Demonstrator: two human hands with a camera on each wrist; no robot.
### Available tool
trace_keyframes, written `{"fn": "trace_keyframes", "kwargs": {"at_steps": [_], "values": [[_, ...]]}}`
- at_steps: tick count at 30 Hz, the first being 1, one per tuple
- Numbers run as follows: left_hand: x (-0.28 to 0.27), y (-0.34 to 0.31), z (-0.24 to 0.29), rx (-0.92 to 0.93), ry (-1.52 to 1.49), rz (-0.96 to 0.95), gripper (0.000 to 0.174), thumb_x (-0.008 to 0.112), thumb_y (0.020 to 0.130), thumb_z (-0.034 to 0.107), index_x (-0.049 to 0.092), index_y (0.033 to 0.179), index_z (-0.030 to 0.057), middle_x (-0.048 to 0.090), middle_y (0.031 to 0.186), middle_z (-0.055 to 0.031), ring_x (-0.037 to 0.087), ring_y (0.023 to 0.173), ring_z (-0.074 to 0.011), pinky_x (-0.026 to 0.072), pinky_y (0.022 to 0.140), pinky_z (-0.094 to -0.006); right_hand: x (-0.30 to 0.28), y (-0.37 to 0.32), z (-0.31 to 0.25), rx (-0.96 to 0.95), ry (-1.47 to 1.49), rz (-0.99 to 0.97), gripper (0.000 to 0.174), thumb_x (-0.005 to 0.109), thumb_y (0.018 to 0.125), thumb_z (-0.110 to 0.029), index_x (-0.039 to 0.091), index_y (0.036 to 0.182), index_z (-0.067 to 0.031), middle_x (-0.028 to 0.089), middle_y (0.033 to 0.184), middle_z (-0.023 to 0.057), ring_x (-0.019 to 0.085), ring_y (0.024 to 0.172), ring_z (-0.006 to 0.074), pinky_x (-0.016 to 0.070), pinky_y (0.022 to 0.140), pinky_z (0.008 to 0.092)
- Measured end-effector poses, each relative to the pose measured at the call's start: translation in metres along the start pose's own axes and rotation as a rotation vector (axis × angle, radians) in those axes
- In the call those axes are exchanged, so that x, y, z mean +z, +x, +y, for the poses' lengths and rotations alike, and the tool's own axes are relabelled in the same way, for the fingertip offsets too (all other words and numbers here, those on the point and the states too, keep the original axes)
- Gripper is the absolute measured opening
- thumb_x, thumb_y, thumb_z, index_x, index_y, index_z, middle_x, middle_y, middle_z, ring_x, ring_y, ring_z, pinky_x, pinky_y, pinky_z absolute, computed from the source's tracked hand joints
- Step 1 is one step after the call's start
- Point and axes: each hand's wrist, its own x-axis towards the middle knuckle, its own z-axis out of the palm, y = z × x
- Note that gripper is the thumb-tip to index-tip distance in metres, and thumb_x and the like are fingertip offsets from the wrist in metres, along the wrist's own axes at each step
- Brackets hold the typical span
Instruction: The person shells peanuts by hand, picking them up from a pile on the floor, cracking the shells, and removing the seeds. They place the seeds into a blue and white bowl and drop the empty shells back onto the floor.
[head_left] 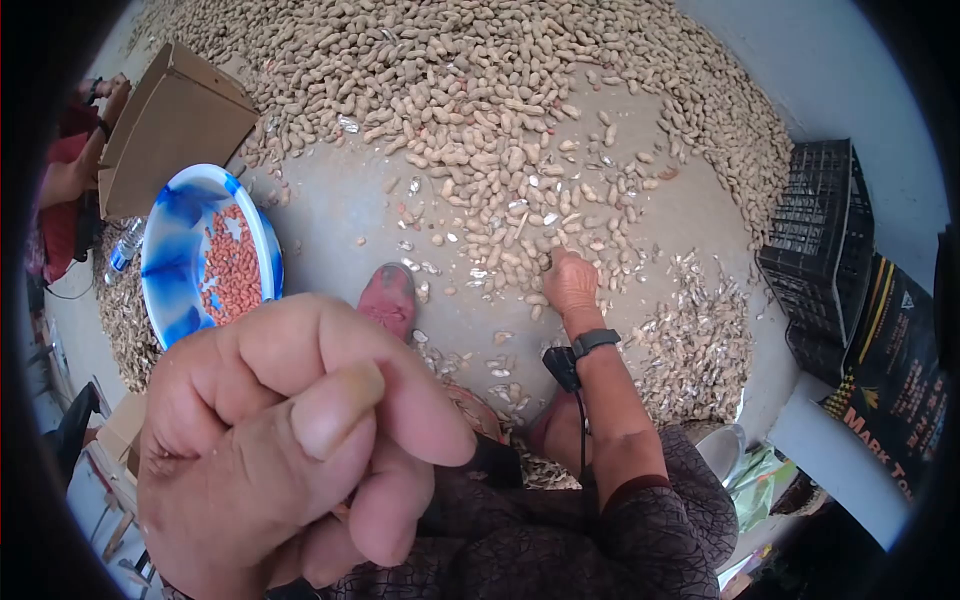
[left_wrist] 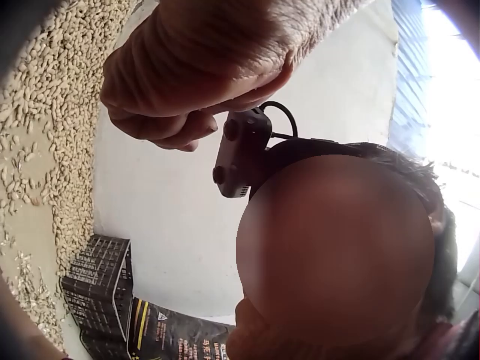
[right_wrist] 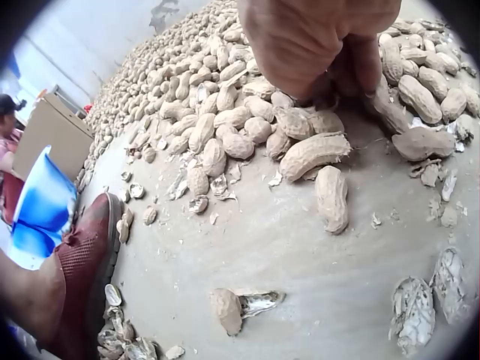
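My left hand (head_left: 290, 430) is raised close to the head camera, its fingers curled and the thumb against them; no object shows in it. In the left wrist view the same hand (left_wrist: 202, 67) is beside a head-worn camera. My right hand (head_left: 572, 282) reaches down to the unshelled peanuts (head_left: 490, 165) on the floor. In the right wrist view this hand (right_wrist: 322, 45) points its fingers down among peanuts (right_wrist: 315, 154); the fingertips are partly hidden, and whether they grip one cannot be seen.
A blue and white basin (head_left: 270, 255) with red kernels stands at the left, beside a cardboard box (head_left: 180, 130) and another person's arm. Black crates (head_left: 815, 240) and a black printed bag (head_left: 900, 370) are at the right. Empty shells (head_left: 700, 335) lie near my right arm; my shoe (head_left: 388, 300) is left of it.
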Motion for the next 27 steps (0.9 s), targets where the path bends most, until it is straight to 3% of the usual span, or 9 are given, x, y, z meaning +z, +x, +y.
{"fn": "trace_keyframes", "kwargs": {"at_steps": [7, 10, 12, 14, 18, 20, 22, 26, 27], "values": [[0.001, 0.007, 0.003, -0.147, -0.089, -0.016, 0.028, 0.046, 0.085, 0.019, 0.046, 0.078, -0.0084, 0.046, 0.047, -0.0074, 0.029, 0.028, -0.0042, 0.0237, 0.026, -0.0168, -0.012, 0.005, -0.007, 0.100, 0.050, -0.060, 0.014, 0.052, 0.062, -0.004, 0.058, 0.074, -0.0013, 0.058, 0.069, 0.0211, 0.058, 0.071, 0.0346, 0.0464, 0.065, 0.0401], [-0.005, 0.009, -0.002, -0.142, -0.189, -0.045, 0.030, 0.043, 0.088, 0.021, 0.048, 0.081, -0.0087, 0.048, 0.050, -0.0078, 0.030, 0.030, -0.0040, 0.0246, 0.028, -0.0157, -0.032, 0.007, 0.002, 0.250, 0.296, 0.015, 0.008, 0.052, 0.065, -0.002, 0.057, 0.072, -0.0012, 0.058, 0.064, 0.0161, 0.059, 0.061, 0.0266, 0.0476, 0.057, 0.0343], [-0.006, 0.012, -0.006, -0.163, -0.195, -0.041, 0.033, 0.042, 0.088, 0.023, 0.049, 0.082, -0.0080, 0.048, 0.051, -0.0077, 0.031, 0.032, -0.0042, 0.0244, 0.029, -0.0156, -0.072, 0.013, 0.003, 0.391, 1.001, -0.006, 0.003, 0.054, 0.070, -0.002, 0.056, 0.072, -0.0010, 0.057, 0.061, 0.0068, 0.055, 0.052, 0.0135, 0.0462, 0.048, 0.0250], [-0.006, 0.014, -0.012, -0.173, -0.196, -0.044, 0.035, 0.041, 0.089, 0.026, 0.049, 0.083, -0.0073, 0.048, 0.053, -0.0076, 0.031, 0.033, -0.0043, 0.0243, 0.030, -0.0155, -0.144, 0.010, -0.025, 0.244, 1.259, 0.092, 0.001, 0.056, 0.073, -0.002, 0.056, 0.073, -0.0014, 0.054, 0.061, 0.0003, 0.050, 0.049, 0.0049, 0.0434, 0.043, 0.0180], [-0.002, 0.023, -0.026, -0.316, -0.164, 0.006, 0.037, 0.038, 0.090, 0.030, 0.052, 0.085, -0.0040, 0.048, 0.054, -0.0066, 0.032, 0.035, -0.0053, 0.0225, 0.031, -0.0162, -0.254, -0.025, -0.092, -0.120, 1.401, 0.156, 0.006, 0.058, 0.070, 0.000, 0.057, 0.076, -0.0008, 0.054, 0.061, -0.0003, 0.051, 0.050, 0.0045, 0.0421, 0.044, 0.0168], [0.001, 0.024, -0.030, -0.365, -0.152, 0.026, 0.038, 0.037, 0.090, 0.031, 0.052, 0.084, -0.0027, 0.048, 0.055, -0.0064, 0.032, 0.036, -0.0055, 0.0222, 0.032, -0.0163, -0.277, -0.043, -0.114, -0.424, 1.213, 0.163, 0.007, 0.060, 0.068, 0.002, 0.058, 0.073, -0.0015, 0.055, 0.061, -0.0003, 0.051, 0.050, 0.0040, 0.0377, 0.043, 0.0157], [0.003, 0.024, -0.032, -0.400, -0.241, -0.045, 0.040, 0.034, 0.091, 0.032, 0.054, 0.082, -0.0011, 0.053, 0.063, -0.0059, 0.039, 0.042, -0.0069, 0.0238, 0.035, -0.0169, -0.293, -0.057, -0.130, -0.576, 1.029, 0.098, 0.012, 0.061, 0.064, 0.001, 0.059, 0.075, 0.0013, 0.058, 0.068, 0.0055, 0.052, 0.056, 0.0065, 0.0399, 0.049, 0.0180], [-0.006, 0.025, -0.037, -0.383, -0.291, -0.169, 0.035, 0.037, 0.091, 0.028, 0.054, 0.082, -0.0010, 0.054, 0.064, -0.0066, 0.039, 0.044, -0.0067, 0.0250, 0.036, -0.0170, -0.291, -0.059, -0.119, -0.629, 1.006, 0.187, 0.011, 0.061, 0.066, 0.001, 0.060, 0.076, 0.0021, 0.059, 0.067, 0.0065, 0.052, 0.055, 0.0064, 0.0390, 0.048, 0.0180], [-0.010, 0.026, -0.039, -0.331, -0.317, -0.246, 0.032, 0.039, 0.090, 0.026, 0.054, 0.082, -0.0011, 0.054, 0.065, -0.0068, 0.039, 0.044, -0.0064, 0.0253, 0.037, -0.0168, -0.284, -0.057, -0.113, -0.455, 1.146, 0.209, 0.008, 0.063, 0.067, 0.000, 0.060, 0.074, -0.0007, 0.057, 0.065, 0.0025, 0.049, 0.053, 0.0041, 0.0370, 0.046, 0.0167]]}}
